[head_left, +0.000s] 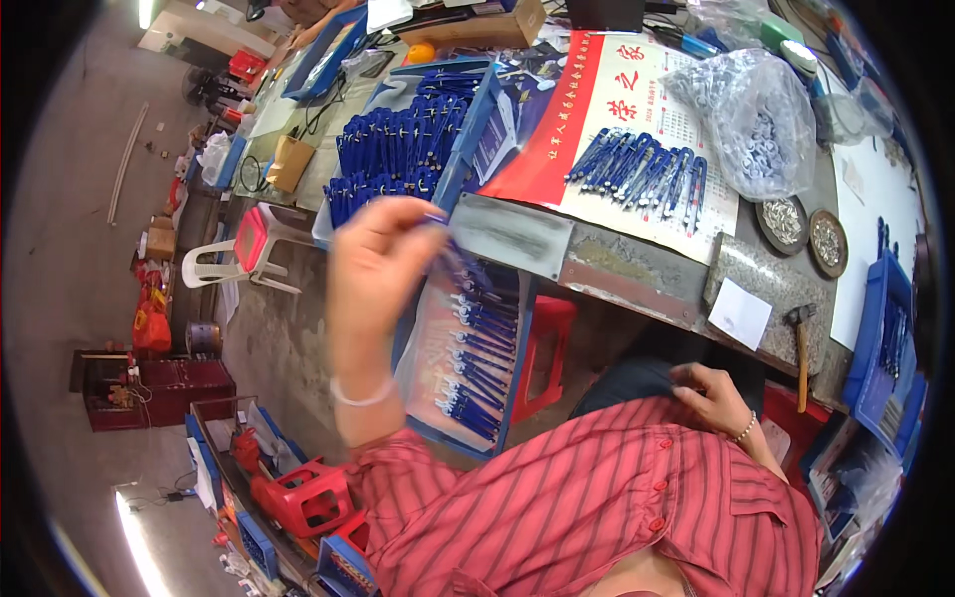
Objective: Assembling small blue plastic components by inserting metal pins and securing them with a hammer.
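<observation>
Left hand [373,261] raised, fingers pinched on a blue pen-like piece [435,219], blurred. Just below it, tray of blue pieces [476,360]. Right hand [713,396] loosely curled at lap, holding nothing. Beyond left hand, stacked blue pieces [398,149]; farther right, clear bag [751,119].

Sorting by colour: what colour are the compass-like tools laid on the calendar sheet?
Blue, with silver tips; the compass-like tools show best in the head view.

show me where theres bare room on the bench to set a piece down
Bare room: the grey slab at the bench edge beside the left hand, and the speckled stone between the white paper slip and the hammer. Crowded: the calendar sheet under blue tools, and the bag.
</observation>
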